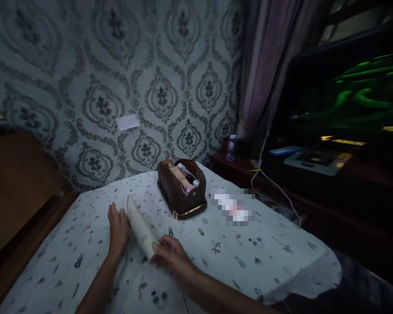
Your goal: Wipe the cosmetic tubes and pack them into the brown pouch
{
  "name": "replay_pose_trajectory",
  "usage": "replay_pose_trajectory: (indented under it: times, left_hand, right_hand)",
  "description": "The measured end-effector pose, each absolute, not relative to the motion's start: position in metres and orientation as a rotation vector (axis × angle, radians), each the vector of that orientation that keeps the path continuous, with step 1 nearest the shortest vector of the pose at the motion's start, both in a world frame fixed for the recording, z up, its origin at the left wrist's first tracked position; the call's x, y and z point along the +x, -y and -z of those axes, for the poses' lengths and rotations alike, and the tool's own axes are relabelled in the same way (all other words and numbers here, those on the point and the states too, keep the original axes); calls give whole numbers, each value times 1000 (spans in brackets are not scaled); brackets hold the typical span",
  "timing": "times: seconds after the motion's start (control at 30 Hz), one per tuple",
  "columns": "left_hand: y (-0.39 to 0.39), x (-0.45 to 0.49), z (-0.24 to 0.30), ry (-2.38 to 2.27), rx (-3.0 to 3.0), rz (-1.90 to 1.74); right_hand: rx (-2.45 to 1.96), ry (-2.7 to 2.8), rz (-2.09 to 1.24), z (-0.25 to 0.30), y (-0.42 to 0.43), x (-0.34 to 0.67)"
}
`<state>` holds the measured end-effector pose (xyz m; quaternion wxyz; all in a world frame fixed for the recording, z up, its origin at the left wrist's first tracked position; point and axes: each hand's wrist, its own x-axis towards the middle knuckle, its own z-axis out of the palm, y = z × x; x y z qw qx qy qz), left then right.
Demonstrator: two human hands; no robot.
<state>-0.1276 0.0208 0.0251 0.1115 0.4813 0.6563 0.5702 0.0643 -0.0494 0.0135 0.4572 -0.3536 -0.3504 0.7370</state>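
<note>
One roll [140, 230] slants over the cloth [236, 270], its near end pinched in the grip of the right hand [172, 254]; the left hand [117, 227], fingers stretched apart, is just beside it, contact unclear. Beyond stands a caddy [194, 206] holding small items [180, 178], near the wall [85, 65]

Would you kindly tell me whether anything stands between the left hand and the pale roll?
Nothing visible does: the left hand is right beside the pale roll, though whether they touch is unclear. The right hand holds its near end; the brown holder stands off to the right.
</note>
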Motion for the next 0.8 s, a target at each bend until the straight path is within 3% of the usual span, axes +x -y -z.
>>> replay_pose_trajectory:
  times: [0.27,0.5,0.8]
  left_hand:
    - [-3,-49,-51,-1335,948,-1491]
    - [-10,-16,-86,-1273,1078,-1484]
    - [-33,-11,-113,-1238,1317,-1353]
  right_hand:
    - [-646,891,-1728,-51,39,87]
    - [-638,810,-1625,-80,20,130]
    - [-945,1051,-1170,-120,-47,215]
